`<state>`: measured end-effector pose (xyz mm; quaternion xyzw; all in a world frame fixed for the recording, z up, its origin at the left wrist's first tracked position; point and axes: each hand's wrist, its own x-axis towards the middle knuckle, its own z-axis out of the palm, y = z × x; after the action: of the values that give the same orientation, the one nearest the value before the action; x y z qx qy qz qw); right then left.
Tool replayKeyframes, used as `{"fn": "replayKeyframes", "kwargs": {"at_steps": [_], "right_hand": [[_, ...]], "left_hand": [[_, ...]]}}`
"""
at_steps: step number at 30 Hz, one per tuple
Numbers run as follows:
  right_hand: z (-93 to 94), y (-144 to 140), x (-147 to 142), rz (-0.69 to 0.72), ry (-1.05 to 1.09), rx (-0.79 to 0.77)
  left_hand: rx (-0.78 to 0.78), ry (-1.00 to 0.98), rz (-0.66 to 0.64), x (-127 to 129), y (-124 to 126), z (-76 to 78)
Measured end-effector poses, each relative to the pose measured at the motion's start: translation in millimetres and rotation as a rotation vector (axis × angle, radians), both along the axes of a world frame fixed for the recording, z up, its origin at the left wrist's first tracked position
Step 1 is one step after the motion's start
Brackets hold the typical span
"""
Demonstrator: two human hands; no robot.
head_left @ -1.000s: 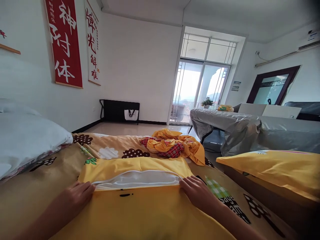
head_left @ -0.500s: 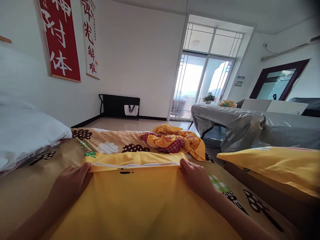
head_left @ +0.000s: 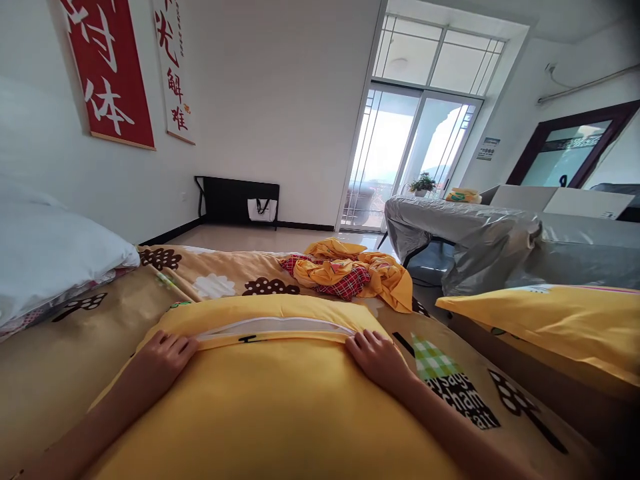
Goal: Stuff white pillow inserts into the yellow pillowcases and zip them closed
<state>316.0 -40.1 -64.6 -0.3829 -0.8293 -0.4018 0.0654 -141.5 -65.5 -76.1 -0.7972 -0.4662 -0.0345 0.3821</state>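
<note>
A yellow pillowcase [head_left: 270,393], plump as if filled, lies on the patterned bed in front of me. Across its far side runs a gaping zipper opening [head_left: 275,327], with something whitish showing inside and a small black zipper pull [head_left: 249,339] on the near lip. At the left end of this opening, my left hand [head_left: 163,357] has its fingers curled over the fabric edge. The right end is gripped by my right hand [head_left: 377,357] in the same way. Both thumbs are mostly hidden.
Beyond the pillowcase lies a crumpled yellow and red-checked cloth [head_left: 345,270] on the bedsheet [head_left: 215,287]. A white pillow [head_left: 60,247] is at left, another yellow pillow [head_left: 550,327] at right. A plastic-covered table [head_left: 460,220] stands behind, near glass doors [head_left: 405,153].
Both hands have lowered the pillowcase edge toward the bed. The zipper opening gapes wider, and the fabric looks fuller. My view has tilted slightly down.
</note>
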Motion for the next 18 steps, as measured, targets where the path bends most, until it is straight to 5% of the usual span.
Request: {"fn": "replayKeyframes", "kwargs": {"at_steps": [6, 13, 18], "right_hand": [[-11.1, -3.4, 17.9, 0.142, 0.08, 0.056], [-10.1, -9.6, 31.6, 0.28, 0.176, -0.009], [-5.1, -14.6, 30.3, 0.247, 0.123, 0.03]], "left_hand": [[-0.032, -0.092, -0.028, -13.8, -9.2, -9.5], [-0.138, -0.439, -0.055, -30.5, -12.6, -19.0], [-0.117, -0.291, -0.02, -17.8, -15.8, -4.2]]}}
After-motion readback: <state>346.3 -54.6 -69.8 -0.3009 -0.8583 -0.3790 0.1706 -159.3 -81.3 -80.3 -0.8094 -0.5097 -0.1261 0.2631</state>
